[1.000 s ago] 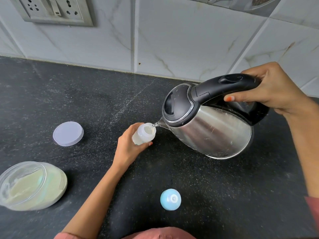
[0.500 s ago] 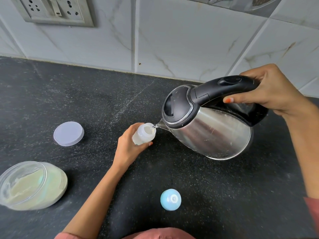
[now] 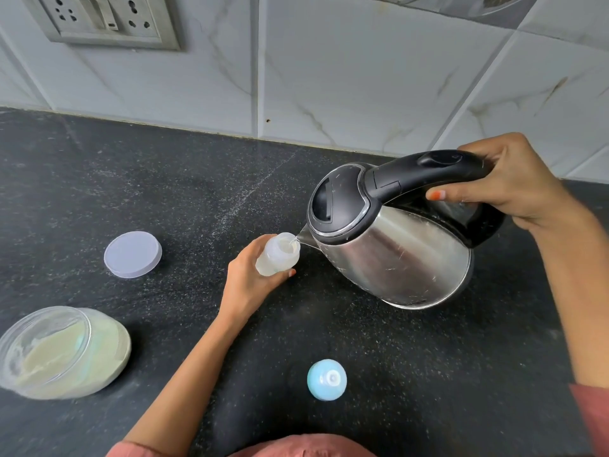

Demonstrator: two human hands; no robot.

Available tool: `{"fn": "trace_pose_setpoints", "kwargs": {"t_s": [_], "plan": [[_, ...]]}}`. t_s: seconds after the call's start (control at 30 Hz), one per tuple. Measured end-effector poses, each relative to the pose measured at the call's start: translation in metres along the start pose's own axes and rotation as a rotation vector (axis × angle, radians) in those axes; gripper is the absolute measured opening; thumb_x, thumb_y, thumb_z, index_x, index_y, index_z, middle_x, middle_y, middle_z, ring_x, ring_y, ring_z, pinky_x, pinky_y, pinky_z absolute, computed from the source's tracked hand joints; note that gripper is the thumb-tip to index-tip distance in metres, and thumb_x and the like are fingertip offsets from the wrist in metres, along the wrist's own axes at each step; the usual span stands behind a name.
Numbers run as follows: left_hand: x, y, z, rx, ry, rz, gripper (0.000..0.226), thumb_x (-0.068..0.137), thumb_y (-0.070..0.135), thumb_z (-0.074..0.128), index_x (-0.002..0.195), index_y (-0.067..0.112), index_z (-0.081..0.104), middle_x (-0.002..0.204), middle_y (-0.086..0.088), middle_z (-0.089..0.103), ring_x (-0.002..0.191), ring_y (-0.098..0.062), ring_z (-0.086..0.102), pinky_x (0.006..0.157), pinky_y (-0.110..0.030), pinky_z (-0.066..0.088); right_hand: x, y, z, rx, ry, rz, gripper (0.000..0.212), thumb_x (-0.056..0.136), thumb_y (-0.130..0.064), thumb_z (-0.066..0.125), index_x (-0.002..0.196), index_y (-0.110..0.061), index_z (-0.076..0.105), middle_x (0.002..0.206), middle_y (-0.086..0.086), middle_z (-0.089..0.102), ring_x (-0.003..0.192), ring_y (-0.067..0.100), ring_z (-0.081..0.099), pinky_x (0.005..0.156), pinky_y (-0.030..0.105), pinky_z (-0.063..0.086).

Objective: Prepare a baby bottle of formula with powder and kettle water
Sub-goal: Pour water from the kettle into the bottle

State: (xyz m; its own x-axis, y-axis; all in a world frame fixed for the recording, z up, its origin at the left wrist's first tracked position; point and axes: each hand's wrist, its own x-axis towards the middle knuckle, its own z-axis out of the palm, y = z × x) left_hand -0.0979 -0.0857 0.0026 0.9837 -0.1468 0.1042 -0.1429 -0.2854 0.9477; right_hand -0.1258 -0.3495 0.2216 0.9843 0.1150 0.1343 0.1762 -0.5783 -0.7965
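Note:
My left hand (image 3: 245,285) grips a small translucent baby bottle (image 3: 278,253), standing on the black counter with its mouth uncovered. My right hand (image 3: 514,183) holds the black handle of a steel kettle (image 3: 395,252), tilted to the left above the counter. The kettle's spout touches the bottle's rim and a thin stream of water runs into the bottle. A clear jar of pale formula powder (image 3: 62,352) stands uncovered at the near left. The bottle's blue teat cap (image 3: 327,379) rests on the counter near me.
The jar's lilac lid (image 3: 132,253) lies flat on the black counter (image 3: 164,199), left of the bottle. A white tiled wall (image 3: 362,77) with a socket plate (image 3: 105,21) rises behind the counter.
The kettle and my right hand have sunk slightly, spout still at the bottle's mouth. The bottle and my left hand have barely moved.

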Motion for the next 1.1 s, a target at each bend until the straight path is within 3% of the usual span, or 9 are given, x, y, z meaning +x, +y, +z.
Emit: {"fn": "trace_pose_setpoints", "kwargs": {"t_s": [0.2, 0.4, 0.53, 0.73, 0.87, 1.1], "plan": [[-0.001, 0.004, 0.006, -0.112, -0.006, -0.038, 0.063, 0.061, 0.014, 0.085, 0.096, 0.055, 0.053, 0.105, 0.025, 0.062, 0.108, -0.009, 0.060, 0.097, -0.035, 0.046, -0.006, 0.008, -0.003, 0.025, 0.049, -0.001, 0.025, 0.050, -0.018, 0.082, 0.063, -0.036, 0.072, 0.047, -0.013, 0.061, 0.041, 0.003, 0.049, 0.041, 0.011, 0.039], [0.002, 0.010, 0.010, -0.252, -0.019, -0.064, 0.063, 0.062, 0.007, 0.084, 0.104, 0.044, 0.055, 0.110, 0.015, 0.064, 0.107, -0.006, 0.061, 0.096, -0.031, 0.047, -0.022, 0.029, -0.008, 0.146, 0.186, 0.004, 0.023, 0.057, -0.010, 0.071, 0.064, -0.032, 0.073, 0.042, -0.014, 0.058, 0.036, 0.002, 0.047, 0.038, 0.011, 0.036], [0.003, 0.014, 0.007, -0.257, -0.017, -0.043, 0.063, 0.062, 0.009, 0.084, 0.105, 0.045, 0.055, 0.110, 0.018, 0.064, 0.106, -0.003, 0.062, 0.090, -0.018, 0.048, -0.035, 0.045, -0.008, 0.251, 0.281, -0.024, 0.012, 0.055, -0.023, 0.073, 0.062, -0.031, 0.072, 0.043, -0.015, 0.057, 0.036, 0.000, 0.045, 0.038, 0.011, 0.035], [-0.003, 0.017, 0.000, -0.233, -0.014, -0.039, 0.062, 0.062, 0.009, 0.085, 0.107, 0.041, 0.056, 0.108, 0.020, 0.064, 0.103, 0.001, 0.062, 0.088, -0.015, 0.049, -0.049, 0.078, -0.003, 0.316, 0.427, -0.018, 0.005, 0.060, -0.024, 0.071, 0.057, -0.027, 0.068, 0.043, -0.014, 0.056, 0.036, 0.000, 0.043, 0.040, 0.012, 0.036], [-0.010, 0.017, 0.000, -0.213, -0.011, -0.037, 0.062, 0.061, 0.012, 0.084, 0.103, 0.048, 0.056, 0.100, 0.029, 0.066, 0.100, 0.004, 0.062, 0.083, -0.012, 0.050, -0.055, 0.099, -0.004, 0.337, 0.504, 0.009, 0.005, 0.060, -0.026, 0.072, 0.057, -0.027, 0.068, 0.042, -0.013, 0.056, 0.037, 0.001, 0.042, 0.040, 0.013, 0.036], [-0.015, 0.025, 0.006, -0.218, -0.036, -0.047, 0.060, 0.058, 0.019, 0.084, 0.104, 0.048, 0.057, 0.102, 0.025, 0.068, 0.100, 0.000, 0.064, 0.083, -0.012, 0.050, -0.049, 0.115, -0.014, 0.384, 0.583, 0.007, 0.001, 0.062, -0.027, 0.072, 0.063, -0.027, 0.071, 0.043, -0.012, 0.056, 0.037, 0.001, 0.043, 0.041, 0.013, 0.037]]}}
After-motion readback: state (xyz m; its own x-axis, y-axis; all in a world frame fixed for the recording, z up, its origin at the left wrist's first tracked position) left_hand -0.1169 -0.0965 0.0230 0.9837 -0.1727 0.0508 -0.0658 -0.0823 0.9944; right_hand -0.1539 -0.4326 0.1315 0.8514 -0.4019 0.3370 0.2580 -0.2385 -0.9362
